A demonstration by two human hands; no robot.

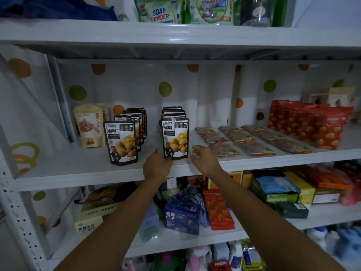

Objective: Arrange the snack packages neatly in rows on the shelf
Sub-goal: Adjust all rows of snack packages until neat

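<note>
The white metal shelf (78,173) in front of you is backed by a white sheet with orange and green dots (166,89). Your left grip (156,165) pinches the lower left corner of the front dark brown chestnut snack pouch (175,137). That pouch stands upright near the shelf's near edge, at the head of a row of like pouches running to the far side. Your right grip (203,159) hovers just beside the pouch's right edge, fingers loosely curled, holding nothing. To the left stands a second row of the same dark pouches (121,142), then a beige stand-up pouch (88,128). To the right, flat brown-and-yellow packets (244,139) lie in rows, with red printed bags (304,122) beyond. Green soap powder bags (160,12) sit on the shelf above, and a blue carton (181,218) on the shelf below.
</note>
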